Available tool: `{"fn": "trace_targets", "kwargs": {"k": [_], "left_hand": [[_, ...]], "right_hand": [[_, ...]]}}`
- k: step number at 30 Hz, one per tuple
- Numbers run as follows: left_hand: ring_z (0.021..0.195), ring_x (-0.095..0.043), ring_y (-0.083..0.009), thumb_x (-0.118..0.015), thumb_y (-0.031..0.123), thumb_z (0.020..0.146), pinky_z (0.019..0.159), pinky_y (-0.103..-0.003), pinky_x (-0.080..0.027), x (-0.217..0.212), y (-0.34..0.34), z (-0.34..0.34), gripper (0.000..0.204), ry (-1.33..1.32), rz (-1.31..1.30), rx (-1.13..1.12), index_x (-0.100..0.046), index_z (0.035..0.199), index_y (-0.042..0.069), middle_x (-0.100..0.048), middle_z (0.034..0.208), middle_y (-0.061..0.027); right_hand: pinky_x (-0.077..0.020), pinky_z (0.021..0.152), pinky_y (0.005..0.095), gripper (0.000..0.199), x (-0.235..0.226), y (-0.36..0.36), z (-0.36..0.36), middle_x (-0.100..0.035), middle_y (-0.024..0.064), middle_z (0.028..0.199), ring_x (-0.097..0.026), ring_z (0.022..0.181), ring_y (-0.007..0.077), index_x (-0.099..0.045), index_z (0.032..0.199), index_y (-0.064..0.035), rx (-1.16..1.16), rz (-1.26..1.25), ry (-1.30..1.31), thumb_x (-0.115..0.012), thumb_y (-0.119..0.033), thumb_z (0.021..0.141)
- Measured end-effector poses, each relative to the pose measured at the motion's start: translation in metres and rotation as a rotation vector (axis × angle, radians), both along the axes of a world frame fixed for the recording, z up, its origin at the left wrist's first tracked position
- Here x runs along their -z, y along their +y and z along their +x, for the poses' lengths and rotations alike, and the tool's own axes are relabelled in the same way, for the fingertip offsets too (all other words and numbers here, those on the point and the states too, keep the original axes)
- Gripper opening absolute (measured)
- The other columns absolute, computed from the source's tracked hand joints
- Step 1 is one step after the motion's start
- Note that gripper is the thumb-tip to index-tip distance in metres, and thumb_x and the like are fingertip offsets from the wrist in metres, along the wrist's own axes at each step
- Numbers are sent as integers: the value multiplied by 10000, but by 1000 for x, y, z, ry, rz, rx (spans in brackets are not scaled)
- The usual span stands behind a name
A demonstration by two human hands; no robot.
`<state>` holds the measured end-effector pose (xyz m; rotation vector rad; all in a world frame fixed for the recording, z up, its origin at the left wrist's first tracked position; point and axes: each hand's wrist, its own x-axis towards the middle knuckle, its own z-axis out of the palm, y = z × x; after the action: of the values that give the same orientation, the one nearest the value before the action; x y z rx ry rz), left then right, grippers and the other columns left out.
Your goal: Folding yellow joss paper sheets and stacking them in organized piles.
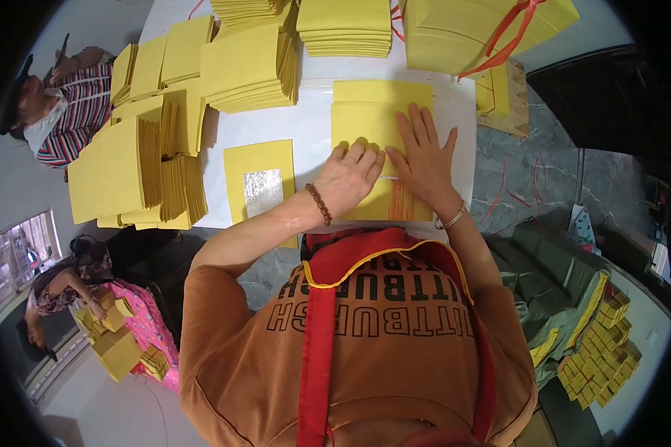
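Observation:
A stack of yellow paper (pixel 380 93), looking like joss paper, lies in front of me on the white table. My right hand (pixel 429 153) rests flat on its right side, fingers spread. My left hand (pixel 354 175) presses on the middle of the paper with its fingers curled in; what they hold, if anything, is hidden. Between my wrists, the near part of the paper shows orange-red printed streaks (pixel 401 200) and a thin white line. Left of it, partly under my left forearm, lies a yellow sheet (pixel 233 160) with a silver foil patch (pixel 262 192).
Folded yellow paper bundles (pixel 115 171) are piled on the table's left, with more stacks (pixel 344 28) at the far side. A large bundle (pixel 462 33) with red straps (pixel 511 33) stands far right. Two people (pixel 74 112) are at the left. Tied yellow bundles (pixel 600 350) lie lower right.

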<state>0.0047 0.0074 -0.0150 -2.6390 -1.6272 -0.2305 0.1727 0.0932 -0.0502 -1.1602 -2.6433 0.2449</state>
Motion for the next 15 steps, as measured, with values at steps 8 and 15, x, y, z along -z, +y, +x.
{"fn": "trace_targets", "kwargs": {"k": [8, 15], "left_hand": [[911, -512, -229, -552, 99, 690, 731, -336, -447, 9, 8, 8, 480, 14, 111, -130, -523, 1155, -18, -525, 999, -98], [952, -582, -226, -561, 61, 823, 770, -340, -485, -15, 19, -38, 240, -1233, -236, -613, -588, 1045, -26, -598, 1039, -144]], "right_hand": [[-151, 1096, 410, 587, 8, 16, 23, -179, 106, 1488, -144, 1377, 258, -208, 1428, -111, -47, -732, 785, -458, -272, 923], [-147, 1097, 354, 761, 23, -5, 41, -50, 166, 1497, -94, 1382, 257, -24, 1444, -70, 362, -1360, 1116, -488, -348, 910]]}}
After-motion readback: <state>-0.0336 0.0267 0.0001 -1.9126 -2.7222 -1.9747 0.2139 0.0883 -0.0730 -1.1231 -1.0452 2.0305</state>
